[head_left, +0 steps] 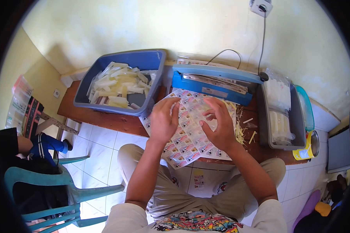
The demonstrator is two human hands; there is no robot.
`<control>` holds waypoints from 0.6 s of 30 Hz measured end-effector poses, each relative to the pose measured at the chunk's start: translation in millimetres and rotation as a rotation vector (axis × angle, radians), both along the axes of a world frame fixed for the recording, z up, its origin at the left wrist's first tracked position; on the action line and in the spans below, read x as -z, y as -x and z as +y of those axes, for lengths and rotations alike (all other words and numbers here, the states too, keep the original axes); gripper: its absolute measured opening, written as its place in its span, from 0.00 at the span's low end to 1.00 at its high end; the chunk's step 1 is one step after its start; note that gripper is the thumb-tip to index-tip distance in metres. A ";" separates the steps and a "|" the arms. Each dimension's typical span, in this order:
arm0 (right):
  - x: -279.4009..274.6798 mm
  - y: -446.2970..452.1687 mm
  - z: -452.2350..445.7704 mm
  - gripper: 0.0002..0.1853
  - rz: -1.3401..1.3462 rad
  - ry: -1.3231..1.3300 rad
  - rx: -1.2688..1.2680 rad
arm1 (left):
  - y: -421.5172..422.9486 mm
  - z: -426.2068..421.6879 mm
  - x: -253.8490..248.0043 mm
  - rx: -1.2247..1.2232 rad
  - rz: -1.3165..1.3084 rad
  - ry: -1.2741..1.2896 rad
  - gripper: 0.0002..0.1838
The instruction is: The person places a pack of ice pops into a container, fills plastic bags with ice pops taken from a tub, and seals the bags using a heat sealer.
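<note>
My left hand [164, 119] hovers over the left part of the printed sheets [182, 145]. Its fingers are bent, with the thumb standing apart from the forefinger and nothing visible between them. To the right, my right hand [220, 126] is also above the sheets, thumb and fingers spread in a loose curve with no object in them. The sheets carry rows of small repeated coloured labels. A faint translucent patch, perhaps clear plastic, shows on them between my hands. Just behind stands a blue bag sealer [214, 86], its light blue arm lying along the top.
A blue tub [122, 111] of pale packed sticks stands left on the wooden bench [101, 119]. Right are a grey tub [264, 116] with clear packets, a yellow can [304, 149] and thin pale scraps [240, 134]. A green chair [46, 176] and another person's leg are at left.
</note>
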State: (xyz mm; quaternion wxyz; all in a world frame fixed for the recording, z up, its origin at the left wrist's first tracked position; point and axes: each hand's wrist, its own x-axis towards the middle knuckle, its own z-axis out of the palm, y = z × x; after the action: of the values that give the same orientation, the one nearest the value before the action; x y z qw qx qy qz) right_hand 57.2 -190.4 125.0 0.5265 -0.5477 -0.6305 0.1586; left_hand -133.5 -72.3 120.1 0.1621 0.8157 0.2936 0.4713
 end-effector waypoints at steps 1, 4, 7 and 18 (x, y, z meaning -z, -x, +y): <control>-3.6 7.8 10.6 0.37 -0.004 0.000 -0.014 | 8.9 9.2 -0.4 -0.060 -0.028 0.021 0.07; -12.3 35.6 52.3 0.34 0.048 -0.050 -0.089 | 38.0 41.9 0.7 -0.185 -0.054 0.044 0.07; -17.8 70.3 110.8 0.25 0.013 -0.119 -0.131 | 63.1 76.8 0.2 -0.363 -0.067 0.094 0.09; 31.1 158.0 334.9 0.22 -0.249 0.142 -0.190 | 127.3 207.9 28.1 -0.563 0.109 0.364 0.19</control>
State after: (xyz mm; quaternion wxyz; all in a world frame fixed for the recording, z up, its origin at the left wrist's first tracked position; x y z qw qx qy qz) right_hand -100.9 144.5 93.9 0.3871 -0.5370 -0.7269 0.1828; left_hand -260.8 135.5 92.0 0.1525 0.6844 0.5949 0.3931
